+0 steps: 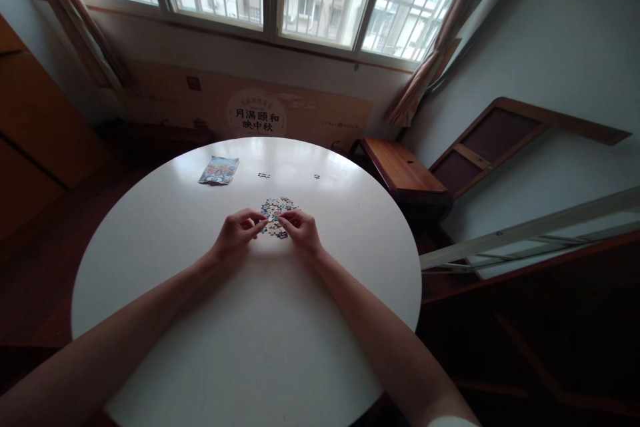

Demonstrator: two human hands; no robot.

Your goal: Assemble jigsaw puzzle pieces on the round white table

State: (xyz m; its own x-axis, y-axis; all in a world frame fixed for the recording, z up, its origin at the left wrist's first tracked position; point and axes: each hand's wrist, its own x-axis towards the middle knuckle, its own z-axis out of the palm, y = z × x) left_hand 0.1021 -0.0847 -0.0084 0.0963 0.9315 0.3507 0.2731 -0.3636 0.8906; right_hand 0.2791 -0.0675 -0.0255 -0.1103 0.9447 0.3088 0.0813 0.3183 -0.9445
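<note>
A loose heap of small jigsaw puzzle pieces [281,203] lies on the white round table [240,347]. My left hand [241,227] is at the left side of the heap, thumb and forefinger pinched; whatever is between them is too small to make out. Facing it from the right, my right hand [302,227] pinches what looks like a small puzzle piece at its fingertips. The two hands are close together but apart, and they cover part of the heap.
Beyond the heap lie a small group of pieces [264,175] and, further right, another little piece or cluster [317,177]. A colourful printed packet [219,171] rests at the back left. A wooden side table [400,163] stands past the table's right edge, below barred windows [325,0].
</note>
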